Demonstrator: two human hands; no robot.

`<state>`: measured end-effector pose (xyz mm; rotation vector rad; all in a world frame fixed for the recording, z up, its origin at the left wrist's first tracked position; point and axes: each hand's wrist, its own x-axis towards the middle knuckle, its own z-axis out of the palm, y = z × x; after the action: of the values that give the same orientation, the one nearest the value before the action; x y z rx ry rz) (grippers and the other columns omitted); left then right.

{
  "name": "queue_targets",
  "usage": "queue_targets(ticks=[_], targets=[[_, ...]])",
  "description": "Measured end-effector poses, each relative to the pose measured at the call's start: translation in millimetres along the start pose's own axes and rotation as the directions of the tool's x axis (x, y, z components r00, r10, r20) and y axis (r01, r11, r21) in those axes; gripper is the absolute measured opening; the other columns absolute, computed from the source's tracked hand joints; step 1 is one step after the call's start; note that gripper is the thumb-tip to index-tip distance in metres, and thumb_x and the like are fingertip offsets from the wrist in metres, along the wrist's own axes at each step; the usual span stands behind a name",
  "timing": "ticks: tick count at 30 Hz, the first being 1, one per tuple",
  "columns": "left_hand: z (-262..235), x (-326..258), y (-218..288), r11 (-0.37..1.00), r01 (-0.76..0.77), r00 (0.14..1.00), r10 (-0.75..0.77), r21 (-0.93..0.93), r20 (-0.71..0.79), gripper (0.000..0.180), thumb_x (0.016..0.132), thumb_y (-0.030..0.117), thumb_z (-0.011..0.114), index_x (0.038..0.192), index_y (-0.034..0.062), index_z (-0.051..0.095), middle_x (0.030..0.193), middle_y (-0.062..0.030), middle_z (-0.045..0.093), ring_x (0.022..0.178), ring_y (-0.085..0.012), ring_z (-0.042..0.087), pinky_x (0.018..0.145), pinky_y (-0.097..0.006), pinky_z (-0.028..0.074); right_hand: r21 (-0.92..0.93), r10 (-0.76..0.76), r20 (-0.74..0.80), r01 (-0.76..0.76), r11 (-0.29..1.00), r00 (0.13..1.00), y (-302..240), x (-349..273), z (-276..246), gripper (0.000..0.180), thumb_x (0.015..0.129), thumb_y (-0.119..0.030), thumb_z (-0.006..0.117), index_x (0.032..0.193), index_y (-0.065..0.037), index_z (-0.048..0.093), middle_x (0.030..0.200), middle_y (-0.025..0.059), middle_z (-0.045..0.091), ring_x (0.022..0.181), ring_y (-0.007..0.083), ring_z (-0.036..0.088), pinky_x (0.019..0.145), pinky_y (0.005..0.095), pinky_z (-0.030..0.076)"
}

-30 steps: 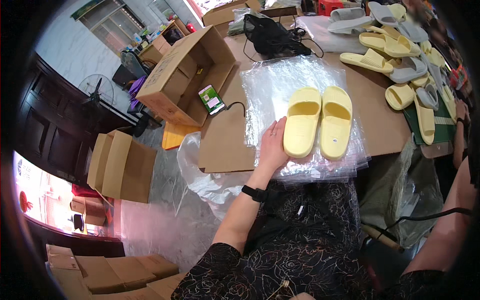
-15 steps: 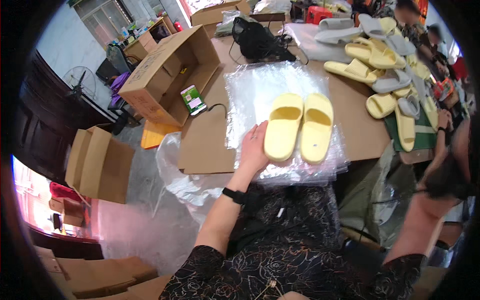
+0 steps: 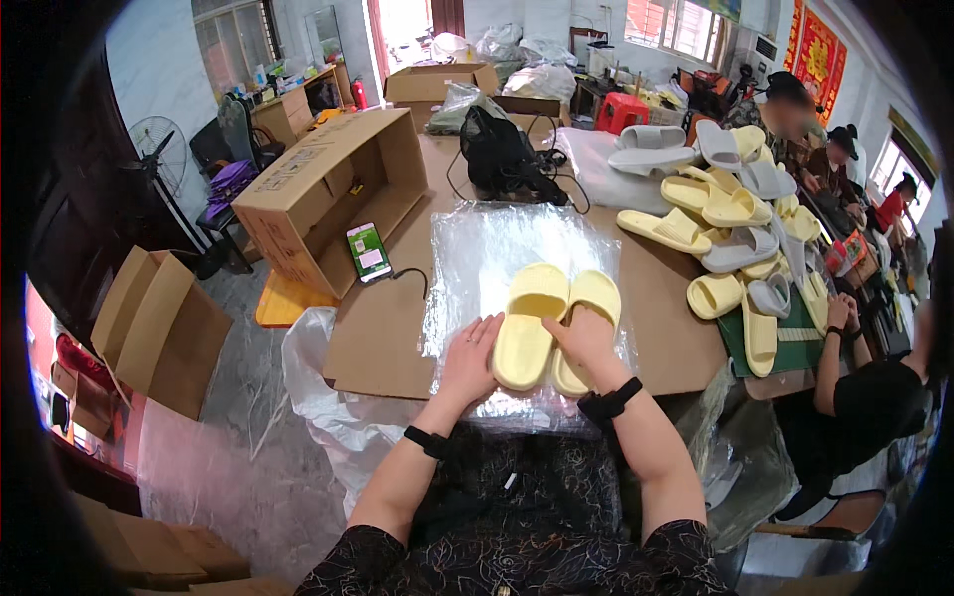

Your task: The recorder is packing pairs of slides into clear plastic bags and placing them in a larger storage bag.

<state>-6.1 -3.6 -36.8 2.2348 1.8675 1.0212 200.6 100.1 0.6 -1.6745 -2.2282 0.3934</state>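
Two yellow slippers (image 3: pixel 522 350) mid-frame, long axes near-vertical, left hand (image 3: pixel 468 364) at left one's outer edge, fingers loosely extended, right hand (image 3: pixel 589 343) over right one, can't tell if gripping.

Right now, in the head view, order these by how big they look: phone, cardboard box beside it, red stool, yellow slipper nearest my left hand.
1. Cardboard box
2. Yellow slipper
3. Phone and red stool: too alike to rank
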Motion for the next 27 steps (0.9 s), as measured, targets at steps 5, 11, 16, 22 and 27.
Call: queue_targets(ticks=[5, 11, 16, 22, 27], targets=[[8, -1, -7, 0.995, 0.085, 0.995, -0.082, -0.047, 0.049, 0.073, 0.082, 0.039, 0.066, 0.144, 0.0092, 0.043, 0.146, -0.021, 0.046, 0.136, -0.0397, 0.04, 0.112, -0.048, 0.032, 0.122, 0.018, -0.22, 0.009, 0.992, 0.975, 32, 3, 6, 0.04, 0.087, -0.039, 0.062, 0.082, 0.001, 0.065, 0.08, 0.0242, 0.067, 0.077, 0.0419, 0.066, 0.073, 0.0499, 0.052], [-16, 3, -19, 0.996, -0.042, 0.934, 0.011, 0.08, 0.356, 0.093, 0.07, 0.058, 0.069, 0.146, 0.0121, 0.041, 0.153, -0.0276, 0.033, 0.142, -0.0459, 0.028, 0.116, -0.05, 0.026, 0.135, 0.176, -0.323, -0.139, 0.981, 0.93, 93, -32, -10, 0.044, 0.086, -0.041, 0.064, 0.079, 0.002, 0.062, 0.078, 0.0216, 0.066, 0.074, 0.0406, 0.064, 0.071, 0.0497, 0.051], [-24, 11, -6, 0.992, -0.086, 0.917, 0.042, 0.093, 0.396, 0.095, 0.072, 0.062, 0.071, 0.147, 0.0134, 0.04, 0.154, -0.0295, 0.029, 0.143, -0.0465, 0.026, 0.115, -0.049, 0.028, 0.007, 0.129, -0.411, -0.138, 0.99, 0.903, 109, -49, -19, 0.044, 0.086, -0.042, 0.066, 0.079, 0.001, 0.061, 0.073, 0.0203, 0.064, 0.072, 0.0404, 0.064, 0.068, 0.049, 0.05], [-21, -6, 0, 0.982, -0.188, 0.963, 0.184, 0.003, 0.198, 0.078, 0.075, 0.055, 0.074, 0.136, 0.0119, 0.054, 0.152, -0.0195, 0.038, 0.14, -0.0407, 0.036, 0.114, -0.049, 0.031, 0.327, 0.182, -0.412, -0.042, 0.944, 0.893, 121, -59, -30, 0.035, 0.089, -0.028, 0.066, 0.076, 0.003, 0.056, 0.068, 0.02, 0.06, 0.066, 0.0378, 0.061, 0.063, 0.0435, 0.049], [-33, -7, 4, 0.977, -0.21, 0.916, 0.19, 0.02, 0.352, 0.074, 0.076, 0.056, 0.074, 0.133, 0.0117, 0.057, 0.146, -0.0152, 0.048, 0.137, -0.0382, 0.041, 0.11, -0.047, 0.036, 0.65, 0.278, -0.493, 0.136, 0.748, 0.825, 160, -90, -34, 0.024, 0.097, -0.014, 0.059, 0.109, 0.007, 0.061, 0.098, 0.0107, 0.068, 0.087, 0.0164, 0.061, 0.078, 0.0308, 0.048]])
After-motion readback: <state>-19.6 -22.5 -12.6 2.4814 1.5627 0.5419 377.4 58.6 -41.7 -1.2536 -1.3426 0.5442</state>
